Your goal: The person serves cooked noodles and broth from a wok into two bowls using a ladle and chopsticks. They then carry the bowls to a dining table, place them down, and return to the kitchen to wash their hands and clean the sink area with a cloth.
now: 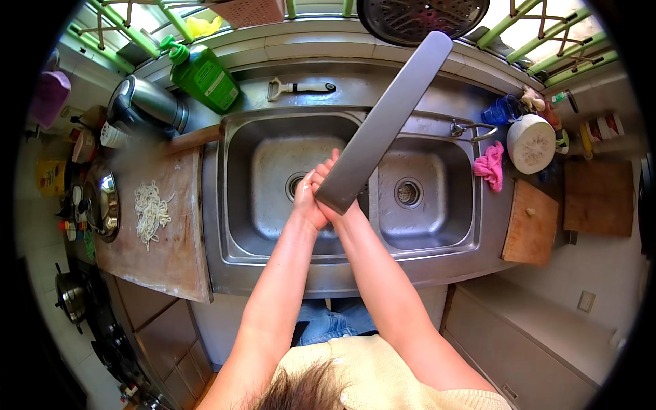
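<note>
Over the large left bowl of a stainless-steel double sink (246, 225), my two hands are pressed together. My left hand (309, 201) lies against my right hand (322, 173), and its fingers are partly covered. A wide flat metal faucet spout (387, 123) crosses in front of my right hand and hides much of it. Wet or soapy shine shows on the left thumb. No object is visible in either hand, though the space between the palms is hidden. Below the hands, a drain (293, 185) is partly in view.
Left of the sink, fresh noodles (152, 212) lie on a floured wooden board (179, 266). Behind stand an electric kettle (154, 102), a green pump bottle (205, 77) and a peeler (302, 87). At right are a pink cloth (490, 166), a cut winter melon (531, 143) and a cutting board (530, 223).
</note>
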The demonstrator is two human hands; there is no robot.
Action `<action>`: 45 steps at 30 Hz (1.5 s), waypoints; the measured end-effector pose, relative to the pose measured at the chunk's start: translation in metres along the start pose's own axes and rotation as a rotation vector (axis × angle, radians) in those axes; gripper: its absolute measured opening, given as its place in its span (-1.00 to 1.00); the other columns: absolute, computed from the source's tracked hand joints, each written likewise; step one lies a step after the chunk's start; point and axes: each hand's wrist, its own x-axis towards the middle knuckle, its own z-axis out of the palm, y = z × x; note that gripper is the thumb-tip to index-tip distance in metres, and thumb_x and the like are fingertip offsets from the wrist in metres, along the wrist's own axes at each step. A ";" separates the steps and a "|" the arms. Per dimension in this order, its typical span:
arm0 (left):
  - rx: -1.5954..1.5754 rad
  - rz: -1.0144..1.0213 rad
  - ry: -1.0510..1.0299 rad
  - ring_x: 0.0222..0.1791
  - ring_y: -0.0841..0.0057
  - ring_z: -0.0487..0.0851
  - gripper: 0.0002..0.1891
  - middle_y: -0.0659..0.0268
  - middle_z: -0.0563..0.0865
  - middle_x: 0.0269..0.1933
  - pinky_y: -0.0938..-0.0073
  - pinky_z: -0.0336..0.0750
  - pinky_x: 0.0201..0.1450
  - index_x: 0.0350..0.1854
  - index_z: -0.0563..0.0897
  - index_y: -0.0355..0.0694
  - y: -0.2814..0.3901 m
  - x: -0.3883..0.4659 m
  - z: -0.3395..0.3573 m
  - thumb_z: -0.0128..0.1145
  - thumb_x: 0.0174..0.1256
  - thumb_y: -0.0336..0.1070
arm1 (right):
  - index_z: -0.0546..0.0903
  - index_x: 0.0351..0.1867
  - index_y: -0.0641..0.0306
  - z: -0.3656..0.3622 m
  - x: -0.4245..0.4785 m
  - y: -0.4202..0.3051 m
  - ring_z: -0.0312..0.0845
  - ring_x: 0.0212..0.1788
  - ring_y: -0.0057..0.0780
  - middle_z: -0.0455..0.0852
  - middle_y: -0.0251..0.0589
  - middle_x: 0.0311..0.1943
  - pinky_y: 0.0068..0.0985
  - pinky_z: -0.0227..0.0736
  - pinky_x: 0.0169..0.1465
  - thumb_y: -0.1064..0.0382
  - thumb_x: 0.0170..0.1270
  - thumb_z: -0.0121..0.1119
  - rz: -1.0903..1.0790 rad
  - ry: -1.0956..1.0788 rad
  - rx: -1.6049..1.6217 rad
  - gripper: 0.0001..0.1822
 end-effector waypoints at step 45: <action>0.170 0.313 0.424 -0.58 0.58 0.27 -0.79 0.36 0.36 -0.44 0.50 0.19 -0.52 -0.08 0.50 -0.16 -0.024 -0.022 0.089 -0.02 0.41 -0.16 | 0.72 -0.30 0.36 0.077 0.013 -0.089 0.70 -0.29 -0.29 0.76 -0.06 -0.38 -0.43 0.52 -0.14 0.25 0.25 0.08 -0.336 0.410 -2.203 -0.76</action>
